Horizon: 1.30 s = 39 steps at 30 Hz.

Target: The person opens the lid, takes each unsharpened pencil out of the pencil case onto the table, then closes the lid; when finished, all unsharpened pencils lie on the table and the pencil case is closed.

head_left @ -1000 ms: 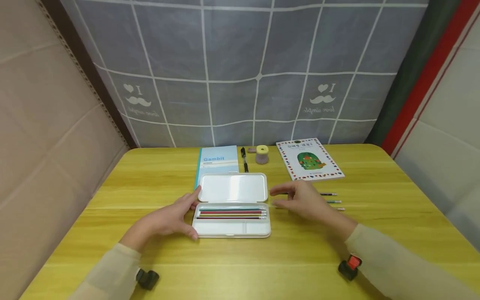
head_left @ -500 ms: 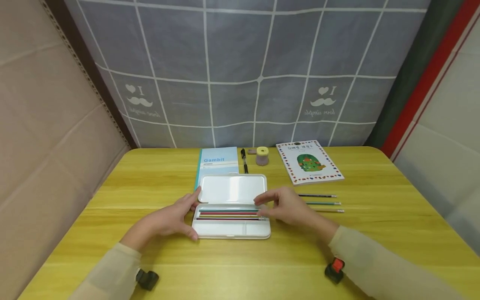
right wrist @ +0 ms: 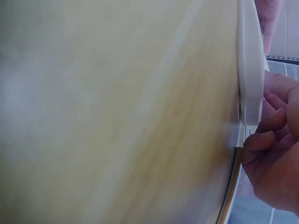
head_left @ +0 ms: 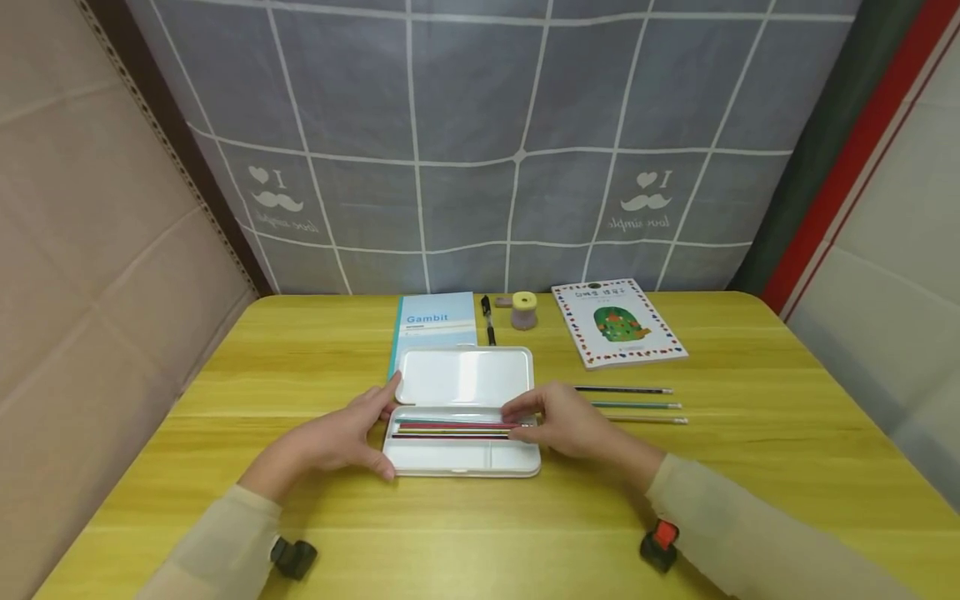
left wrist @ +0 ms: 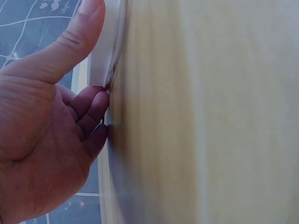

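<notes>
A white pencil case [head_left: 442, 457] is lying open on the yellow wooden surface [head_left: 450, 533], in the middle. Its long side is running left to right, and its lid [head_left: 465, 375] is leaning back toward the far side. Inside, a row of coloured pencils [head_left: 450, 426] is lying the same long way — side by side in the back part of the case.

The left hand [head_left: 337, 435] is resting wide open at the left end. Its thumb is touching the near corner, and its first finger is touching the case close to the lid. The right hand [head_left: 566, 418] is sitting over the right end, with thumb and first finger bent and a little apart. They are covering the pencil ends, so I cannot tell if they are pinching one.

Just right of the case, three loose pencils [head_left: 637, 406] are lying left to right too — their rubber ends are pointing right, and the right hand is hiding their other ends. Farther back, a blue notebook [head_left: 435, 311], a black pen [head_left: 489, 321], a yellow-topped pot [head_left: 524, 311] and a picture book [head_left: 618, 323] are lying or standing.
</notes>
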{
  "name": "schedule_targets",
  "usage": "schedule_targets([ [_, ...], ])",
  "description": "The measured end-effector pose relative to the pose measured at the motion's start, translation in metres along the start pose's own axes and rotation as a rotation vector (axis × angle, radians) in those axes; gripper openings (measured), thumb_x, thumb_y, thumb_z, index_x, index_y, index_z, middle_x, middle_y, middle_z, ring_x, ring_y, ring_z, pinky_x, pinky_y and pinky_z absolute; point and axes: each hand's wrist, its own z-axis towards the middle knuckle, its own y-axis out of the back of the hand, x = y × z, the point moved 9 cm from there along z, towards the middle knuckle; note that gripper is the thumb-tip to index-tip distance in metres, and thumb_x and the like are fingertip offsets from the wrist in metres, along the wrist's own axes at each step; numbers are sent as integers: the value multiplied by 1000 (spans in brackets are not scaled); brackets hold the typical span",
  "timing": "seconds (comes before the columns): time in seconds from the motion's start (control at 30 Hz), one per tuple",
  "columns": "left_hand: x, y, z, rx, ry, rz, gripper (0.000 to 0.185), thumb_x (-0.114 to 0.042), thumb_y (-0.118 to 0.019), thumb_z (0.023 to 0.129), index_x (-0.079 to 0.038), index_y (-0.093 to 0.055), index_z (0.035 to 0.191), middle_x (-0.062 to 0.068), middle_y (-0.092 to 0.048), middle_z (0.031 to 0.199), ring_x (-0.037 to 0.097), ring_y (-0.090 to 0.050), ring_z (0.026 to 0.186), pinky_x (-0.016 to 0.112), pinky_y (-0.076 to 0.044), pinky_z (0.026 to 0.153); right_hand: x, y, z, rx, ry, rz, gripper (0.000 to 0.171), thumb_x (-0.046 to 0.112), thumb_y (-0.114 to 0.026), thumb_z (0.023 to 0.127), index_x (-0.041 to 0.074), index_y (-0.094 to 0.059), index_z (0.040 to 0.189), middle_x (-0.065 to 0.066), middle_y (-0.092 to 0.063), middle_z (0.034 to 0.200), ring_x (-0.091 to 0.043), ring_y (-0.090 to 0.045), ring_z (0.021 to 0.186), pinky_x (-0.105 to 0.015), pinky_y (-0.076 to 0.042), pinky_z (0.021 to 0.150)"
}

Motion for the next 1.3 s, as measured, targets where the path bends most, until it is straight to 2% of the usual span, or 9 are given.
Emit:
schedule_targets([
  [0.17, 1, 0, 0, 2, 6, 2, 143, -37, -93, 73, -1, 12, 165, 10, -50, 144, 29, -48, 133, 59, -25, 119, 4, 0, 2, -17, 33, -55, 22, 10, -81, 91, 6, -80, 113, 1, -79, 103, -11, -73, 100, -35, -56, 91],
  [0.53, 1, -1, 0, 4, 6, -2, 144, -37, -93, 73, -1, 12, 165, 10, -49, 143, 29, -47, 134, 59, -24, 120, 5, 3, 4, -141, -11, -115, 10, 14, -86, 87, 18, -85, 95, 11, -79, 93, -9, -71, 97, -31, -55, 86],
  [0.77, 1, -1, 0, 5, 9, -7, 143, -36, -93, 73, -1, 12, 164, 11, -49, 143, 30, -47, 134, 59, -23, 120, 7, 2, 5, -157, 1, -162, 8, 16, -86, 87, 22, -86, 92, 14, -78, 90, -6, -70, 93, -29, -55, 83],
  [0.83, 1, -1, 0, 5, 8, -7, 143, -36, -93, 74, -1, 12, 164, 10, -49, 143, 30, -47, 135, 59, -23, 121, 8, 3, 5, -162, 11, -153, 7, 16, -86, 87, 21, -86, 92, 14, -78, 89, -4, -69, 91, -27, -54, 82],
  [1.07, 0, -1, 1, 2, 8, -6, 143, -37, -93, 73, -1, 12, 165, 10, -49, 143, 30, -46, 135, 60, -22, 121, 8, 5, 3, -162, 24, -59, 4, 17, -87, 86, 16, -85, 89, 12, -76, 83, -6, -52, 57, -25, -44, 53],
  [1.3, 1, 0, 1, 1, 7, -6, 144, -36, -93, 73, -1, 12, 164, 10, -49, 144, 31, -46, 136, 60, -21, 121, 6, 7, 0, -174, 24, -2, 5, 16, -87, 86, 18, -85, 90, 9, -76, 84, -7, -48, 53, -23, -41, 49],
])
